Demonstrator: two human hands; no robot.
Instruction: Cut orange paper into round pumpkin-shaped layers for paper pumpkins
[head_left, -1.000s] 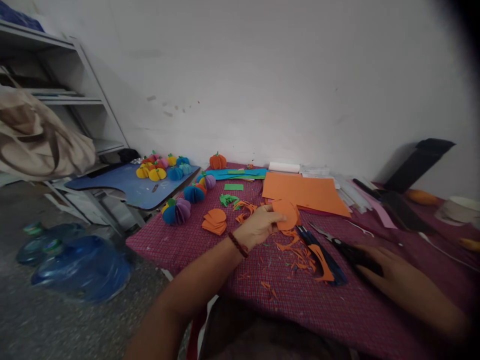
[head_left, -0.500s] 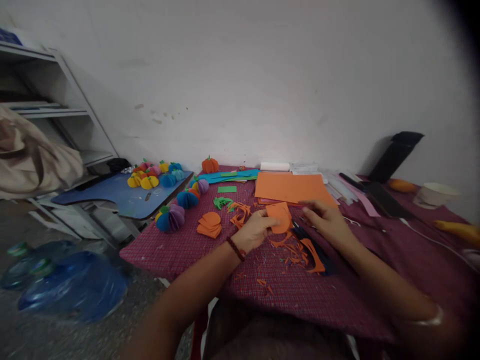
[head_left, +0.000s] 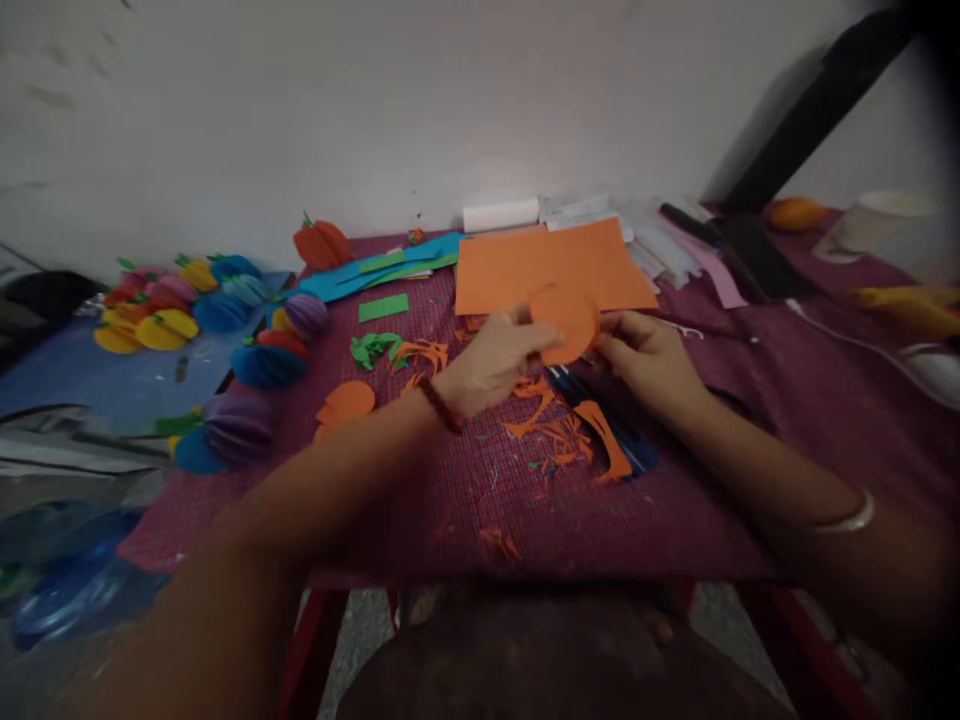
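An orange paper piece [head_left: 564, 322], mostly rounded and slightly blurred, is held above the table. My left hand [head_left: 491, 365] pinches it from the left, thumb lying on its face. At its right edge, my right hand [head_left: 651, 365] has thumb and fingertips closed on the paper's border. Below the hands lie curved orange paper scraps [head_left: 559, 440] and dark, slender tools [head_left: 626, 440], partly covered. A small stack of rounded orange cutouts [head_left: 349, 402] sits left of my left forearm, which hides part of it.
Orange sheets [head_left: 517, 268] lie behind my hands. Green scraps [head_left: 375, 348] and a green strip [head_left: 383, 307] are to the left, near colourful paper pumpkins [head_left: 268, 362]. A pale cup [head_left: 870, 225] and a black stand [head_left: 817, 110] are at the right.
My right hand has come to the paper's right edge and closed on it; before, it was apart from it. The paper looks rounder and higher. The view has tipped downward and shifted right.
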